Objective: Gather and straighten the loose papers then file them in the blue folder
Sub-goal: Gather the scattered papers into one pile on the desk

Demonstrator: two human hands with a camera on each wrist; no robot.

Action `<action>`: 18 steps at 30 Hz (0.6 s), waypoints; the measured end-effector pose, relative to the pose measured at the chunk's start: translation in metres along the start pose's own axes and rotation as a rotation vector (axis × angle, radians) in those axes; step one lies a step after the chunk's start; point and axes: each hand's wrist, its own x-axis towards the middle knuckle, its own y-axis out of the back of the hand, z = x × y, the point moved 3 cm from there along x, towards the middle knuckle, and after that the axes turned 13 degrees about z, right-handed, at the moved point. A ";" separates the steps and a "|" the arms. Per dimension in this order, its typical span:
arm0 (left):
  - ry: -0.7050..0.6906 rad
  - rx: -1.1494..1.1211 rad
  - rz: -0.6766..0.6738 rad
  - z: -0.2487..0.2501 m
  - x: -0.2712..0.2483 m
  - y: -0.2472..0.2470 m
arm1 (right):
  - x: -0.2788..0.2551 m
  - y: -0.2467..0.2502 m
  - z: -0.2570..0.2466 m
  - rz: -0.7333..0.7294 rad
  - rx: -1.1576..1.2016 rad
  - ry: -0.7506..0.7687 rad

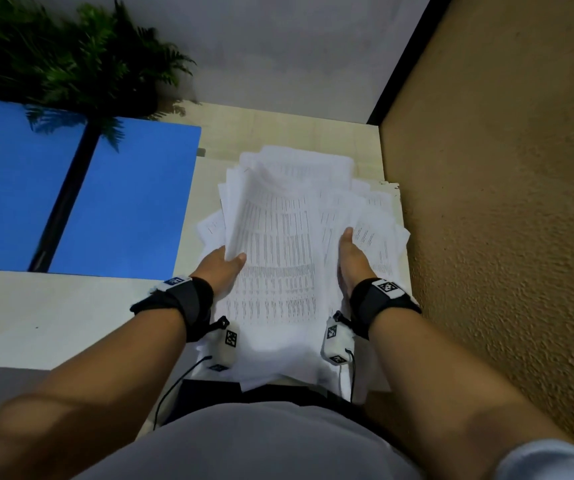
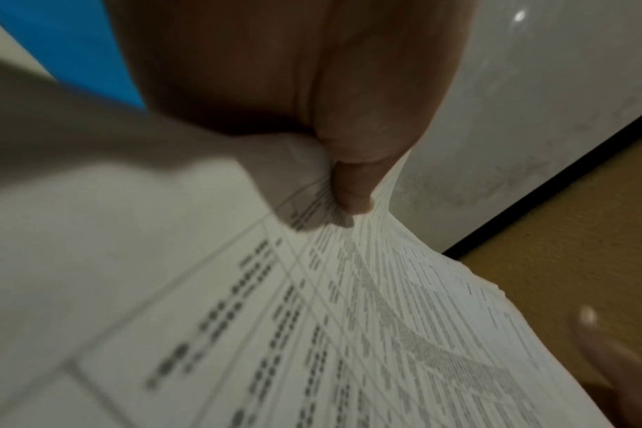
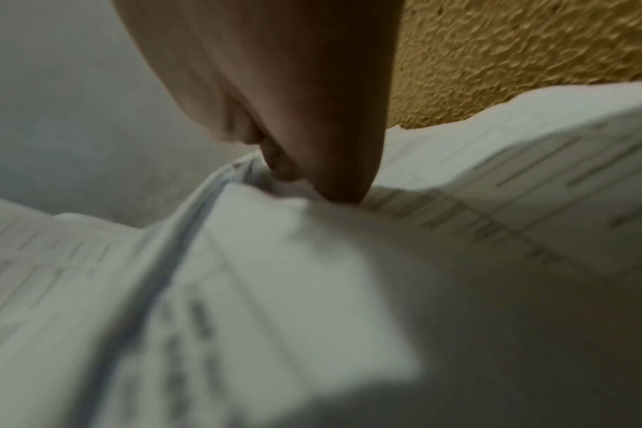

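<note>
Both forearms reaching forward side by side, left hand (image 1: pixel 221 268) pinching the papers (image 1: pixel 278 258) with thumb on top, right hand (image 1: pixel 349 261) gripping their right side, thumb pointing forward

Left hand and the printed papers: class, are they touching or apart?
Touching. The left wrist view shows the left hand pinching the papers, thumb pressed onto the top sheet.

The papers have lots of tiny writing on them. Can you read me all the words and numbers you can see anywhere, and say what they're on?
None can be read.
Papers: rows and columns of printed table text, too small in the head view, too blurred in both wrist views.
Wrist bands: black-and-white square code patterns only, no words.
Blue folder: no writing shows.
</note>
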 end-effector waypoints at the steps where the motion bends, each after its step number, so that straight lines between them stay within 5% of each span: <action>1: -0.013 0.011 0.018 -0.001 -0.002 -0.001 | -0.003 -0.006 0.000 -0.052 -0.008 0.011; 6: -0.045 0.098 0.059 -0.006 -0.006 -0.002 | -0.005 -0.010 0.016 -0.122 0.067 0.049; 12: -0.144 -0.111 0.325 0.015 -0.010 0.021 | 0.003 0.023 0.028 -0.128 0.221 0.047; 14: -0.126 -0.253 0.239 0.029 -0.015 0.024 | 0.006 0.035 0.036 -0.170 0.269 0.035; 18: -0.090 -0.500 -0.155 0.049 -0.034 0.009 | 0.002 0.039 0.043 -0.230 0.305 0.000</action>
